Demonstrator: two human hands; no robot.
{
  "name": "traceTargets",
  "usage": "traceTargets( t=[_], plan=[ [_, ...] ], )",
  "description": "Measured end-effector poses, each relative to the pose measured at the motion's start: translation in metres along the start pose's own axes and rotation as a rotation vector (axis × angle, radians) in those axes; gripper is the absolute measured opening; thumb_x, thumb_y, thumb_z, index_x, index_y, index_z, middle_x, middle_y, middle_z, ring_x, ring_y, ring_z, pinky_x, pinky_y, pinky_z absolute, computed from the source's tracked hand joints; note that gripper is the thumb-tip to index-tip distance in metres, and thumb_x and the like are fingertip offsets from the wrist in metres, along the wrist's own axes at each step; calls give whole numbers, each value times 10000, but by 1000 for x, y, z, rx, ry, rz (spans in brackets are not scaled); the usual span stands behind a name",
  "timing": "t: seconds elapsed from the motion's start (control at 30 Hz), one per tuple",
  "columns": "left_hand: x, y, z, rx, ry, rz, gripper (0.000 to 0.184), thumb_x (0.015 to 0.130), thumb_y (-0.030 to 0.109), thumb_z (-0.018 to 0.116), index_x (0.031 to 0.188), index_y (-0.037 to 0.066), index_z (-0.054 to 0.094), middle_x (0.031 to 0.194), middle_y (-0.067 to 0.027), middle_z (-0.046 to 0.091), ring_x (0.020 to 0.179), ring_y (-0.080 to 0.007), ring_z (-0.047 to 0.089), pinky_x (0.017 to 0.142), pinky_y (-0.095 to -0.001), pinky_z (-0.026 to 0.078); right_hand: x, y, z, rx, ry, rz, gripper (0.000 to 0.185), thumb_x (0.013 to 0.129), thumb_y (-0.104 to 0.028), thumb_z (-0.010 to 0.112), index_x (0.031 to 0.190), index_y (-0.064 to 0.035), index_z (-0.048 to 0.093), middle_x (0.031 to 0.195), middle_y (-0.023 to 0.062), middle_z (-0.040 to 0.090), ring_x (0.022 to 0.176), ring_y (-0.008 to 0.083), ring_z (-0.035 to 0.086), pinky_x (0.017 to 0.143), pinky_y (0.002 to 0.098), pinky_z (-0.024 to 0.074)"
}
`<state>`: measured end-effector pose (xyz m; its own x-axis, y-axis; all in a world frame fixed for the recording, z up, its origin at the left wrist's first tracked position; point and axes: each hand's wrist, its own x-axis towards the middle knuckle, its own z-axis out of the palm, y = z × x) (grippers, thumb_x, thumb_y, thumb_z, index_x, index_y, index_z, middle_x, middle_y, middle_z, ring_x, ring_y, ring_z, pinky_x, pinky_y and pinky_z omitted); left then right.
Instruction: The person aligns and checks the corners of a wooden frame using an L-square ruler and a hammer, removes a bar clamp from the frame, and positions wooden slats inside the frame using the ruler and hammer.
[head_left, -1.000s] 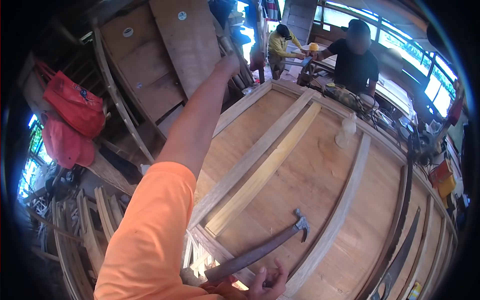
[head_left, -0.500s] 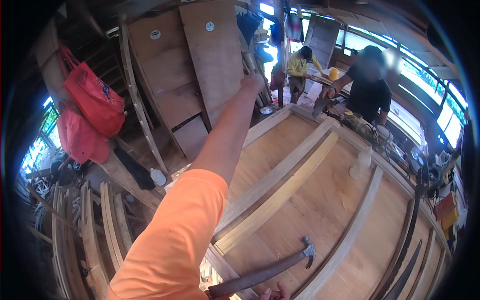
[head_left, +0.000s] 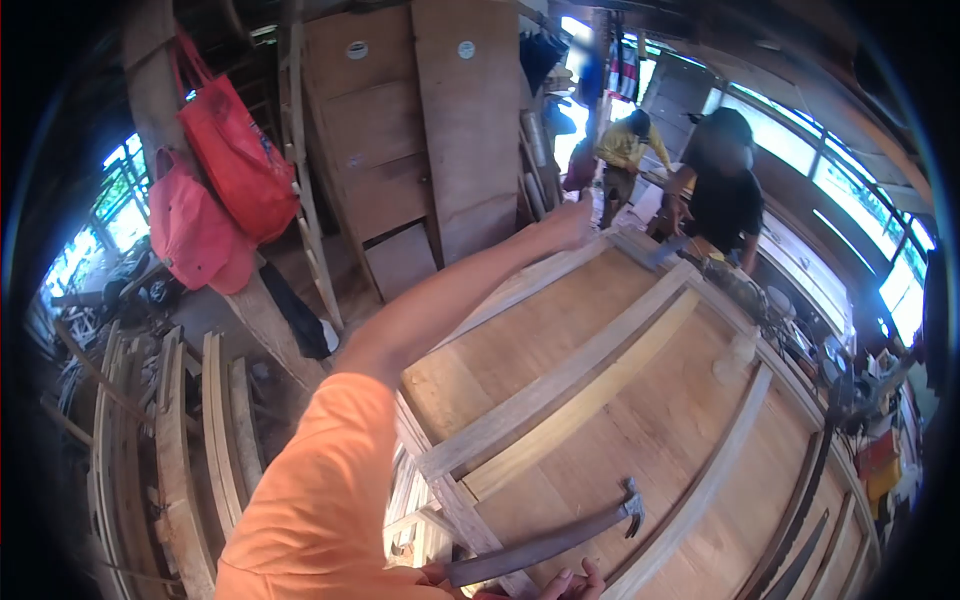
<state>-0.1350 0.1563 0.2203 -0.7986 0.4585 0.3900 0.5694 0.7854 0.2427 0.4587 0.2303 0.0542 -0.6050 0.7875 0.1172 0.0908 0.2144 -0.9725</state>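
Observation:
My left arm, in an orange sleeve, stretches out over the framed wooden panel [head_left: 560, 350]. My left hand [head_left: 574, 224] is by the panel's far left corner, its fingers too blurred to make out. A claw hammer [head_left: 545, 543] lies across the near part of the panel, head to the right and handle end by my sleeve. Just below the hammer, at the bottom edge, part of my right hand [head_left: 574, 584] shows. Its fingers are bent and a little apart, with nothing visible in them. A loose pale slat [head_left: 590, 400] rests beside a grey crossbar [head_left: 560, 375].
Across the panel a person in a dark shirt [head_left: 725, 205] holds a flat-bladed tool [head_left: 667, 252] near the corner. Another person in yellow [head_left: 625, 150] bends behind. A handsaw [head_left: 800, 560] lies at right. Timber strips [head_left: 175, 470] stand at left, below a red bag [head_left: 235, 150].
My view has turned, so the scene sits further right. My left hand has come down and right, closer to the panel's far corner. The dark-shirted person's blade has lowered to the panel's edge.

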Motion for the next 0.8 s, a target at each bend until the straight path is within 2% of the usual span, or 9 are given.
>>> traceTargets(
  t=[0.07,0.1,0.13,0.23,0.33,0.47,0.57,0.63,0.8],
  plan=[
    [-77,25,-15,-219,-62,116,737,962,71,600,1611,-52,273,937,-275,734,817,-380,722,745,-473,555,-1,-5,-2,-15,-8,20,323,1016,-100,704,1325,-23,649,799,-23,539,628,37,416,539,222,323],
    [-116,47,-35,-351,-193,-47,734,979,89,605,1628,-16,278,908,-239,717,796,-326,705,746,-434,548,0,-8,-4,-11,-54,29,339,1016,-133,705,1324,-3,646,796,-9,577,596,36,420,527,213,323],
    [-143,39,-28,-347,-144,35,697,992,87,604,1621,-17,321,806,-185,659,724,-253,647,706,-406,522,2,-7,-6,-36,-5,45,339,1016,-133,705,1324,-3,646,796,-9,577,596,36,420,527,213,323],
    [-224,25,-29,-437,-111,132,654,1005,84,612,1608,-11,375,732,-107,564,666,-202,544,675,-381,483,7,-9,-3,-31,-108,76,303,1033,-73,636,1316,29,596,800,-34,528,687,27,468,582,225,339],
    [-280,21,-47,-495,-125,54,592,1024,92,619,1577,-16,437,713,-52,487,662,-169,484,669,-363,453,15,-11,0,9,-130,75,320,1027,-90,653,1314,37,587,795,-18,551,687,51,481,594,248,362],
    [-321,15,-55,-677,-217,-108,528,1058,102,608,1555,-21,480,746,35,453,664,-74,450,650,-262,419,20,-19,-2,-183,-150,102,554,1027,-177,701,1474,72,488,850,69,653,740,112,589,668,282,470],
    [-332,25,-48,-861,-256,-140,511,1065,111,602,1538,-41,481,810,13,527,712,-72,502,667,-255,452,27,-32,9,-317,-127,59,735,1022,-259,725,1542,125,377,792,109,667,692,139,613,597,310,462],
    [-334,21,-24,-1070,-252,-44,500,1084,133,576,1528,-67,460,995,-54,630,874,-118,608,764,-272,523,35,-28,13,-439,-204,80,938,977,-364,779,1557,194,297,828,148,696,706,158,639,602,310,474],
    [-335,17,37,-834,-147,-120,709,1064,351,651,1551,-87,380,1269,-205,645,1155,-276,650,966,-382,553,44,-16,29,-277,-272,322,1154,867,-462,870,1533,258,262,863,169,707,754,189,657,647,340,515]
  ],
)
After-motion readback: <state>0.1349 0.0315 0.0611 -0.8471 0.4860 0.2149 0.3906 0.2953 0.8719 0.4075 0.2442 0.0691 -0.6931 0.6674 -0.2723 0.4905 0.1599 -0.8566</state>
